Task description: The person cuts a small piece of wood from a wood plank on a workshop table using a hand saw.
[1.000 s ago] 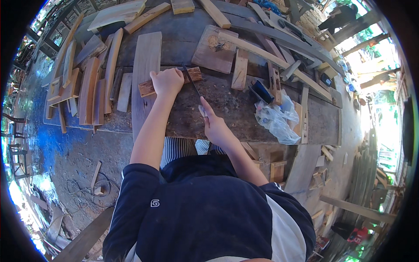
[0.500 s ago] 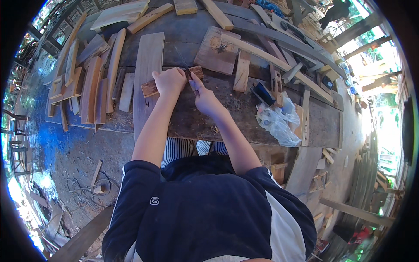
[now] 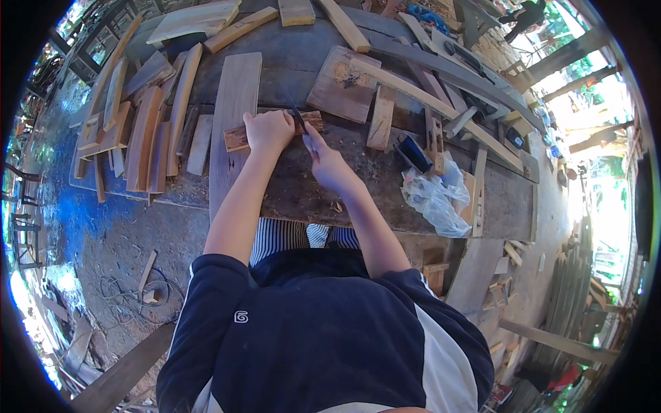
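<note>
My left hand (image 3: 270, 129) is closed over a short, rough brown wood block (image 3: 237, 139) and presses it down. The block lies crosswise, its left end on a wide pale plank (image 3: 235, 89). In my right hand (image 3: 323, 160) is the handle of a narrow, dark-bladed saw (image 3: 296, 112). Its blade crosses the block just right of my left hand, and the tip points away from me, up and to the left. My fingers hide part of the handle, and the teeth are too small to see.
Several wood offcuts (image 3: 144, 138) crowd the bench's left side. A square board (image 3: 337, 86), a short block (image 3: 381, 120) and a long batten (image 3: 441, 103) lie beyond my right hand. Further right are a dark blue box-like piece (image 3: 413, 151) and a clear plastic bag (image 3: 437, 196).
My right hand has drawn the saw back toward me and slightly to the right across the block. My left hand keeps its hold. The whole view has shifted slightly.
</note>
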A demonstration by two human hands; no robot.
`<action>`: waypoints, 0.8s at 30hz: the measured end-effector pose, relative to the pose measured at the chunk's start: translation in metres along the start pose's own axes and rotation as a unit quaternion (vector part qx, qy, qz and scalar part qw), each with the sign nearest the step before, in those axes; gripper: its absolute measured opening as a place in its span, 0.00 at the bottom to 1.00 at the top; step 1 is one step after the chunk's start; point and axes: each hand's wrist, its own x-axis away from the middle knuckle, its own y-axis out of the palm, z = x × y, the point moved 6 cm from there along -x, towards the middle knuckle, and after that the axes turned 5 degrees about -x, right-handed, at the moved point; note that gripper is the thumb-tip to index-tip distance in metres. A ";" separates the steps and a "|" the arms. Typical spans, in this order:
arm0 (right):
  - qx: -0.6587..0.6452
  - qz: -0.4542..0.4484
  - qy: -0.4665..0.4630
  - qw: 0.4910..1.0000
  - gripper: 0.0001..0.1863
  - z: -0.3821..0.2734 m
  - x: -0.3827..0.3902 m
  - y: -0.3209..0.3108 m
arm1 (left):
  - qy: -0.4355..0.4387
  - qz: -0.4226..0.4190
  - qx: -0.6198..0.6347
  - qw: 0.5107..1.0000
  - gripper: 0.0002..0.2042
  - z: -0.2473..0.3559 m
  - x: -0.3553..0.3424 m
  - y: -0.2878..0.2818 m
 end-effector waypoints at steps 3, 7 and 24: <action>0.002 0.003 -0.013 1.000 0.38 -0.009 -0.015 0.002 | -0.001 -0.010 -0.001 1.000 0.24 0.000 -0.001 0.001; -0.014 0.015 -0.006 1.000 0.36 -0.005 0.005 0.001 | -0.012 -0.004 0.003 1.000 0.24 0.002 0.000 0.001; 0.033 0.015 0.039 0.999 0.43 -0.015 -0.014 0.008 | -0.006 -0.005 -0.002 1.000 0.24 0.000 0.000 0.002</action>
